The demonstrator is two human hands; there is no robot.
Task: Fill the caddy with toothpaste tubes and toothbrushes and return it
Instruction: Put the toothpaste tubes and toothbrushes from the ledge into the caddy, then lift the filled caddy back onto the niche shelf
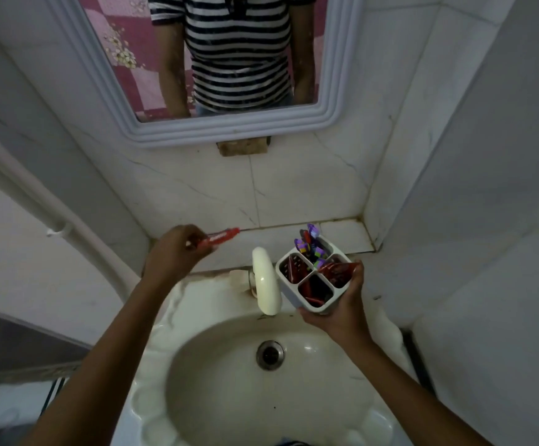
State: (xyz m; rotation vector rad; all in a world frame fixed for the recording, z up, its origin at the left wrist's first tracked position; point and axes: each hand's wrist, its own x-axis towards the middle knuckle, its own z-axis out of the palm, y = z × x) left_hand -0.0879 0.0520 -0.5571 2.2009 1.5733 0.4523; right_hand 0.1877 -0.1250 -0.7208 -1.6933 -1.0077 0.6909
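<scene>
Toothpaste tube (219,238): light, soft (likely slippery); left hand (178,252) fingers pinched its end. Right hand (342,304) fingers wrapped caddy (310,278).

single head cam, wide-angle, no second view to overlap. looks forward and steeply down over the sink (216,375), close, both forearms entering from the bottom edge. wall mirror (229,123) fills top centre, square-on. edges bow, probably lens distortion. side walls crowd both margins.
</scene>
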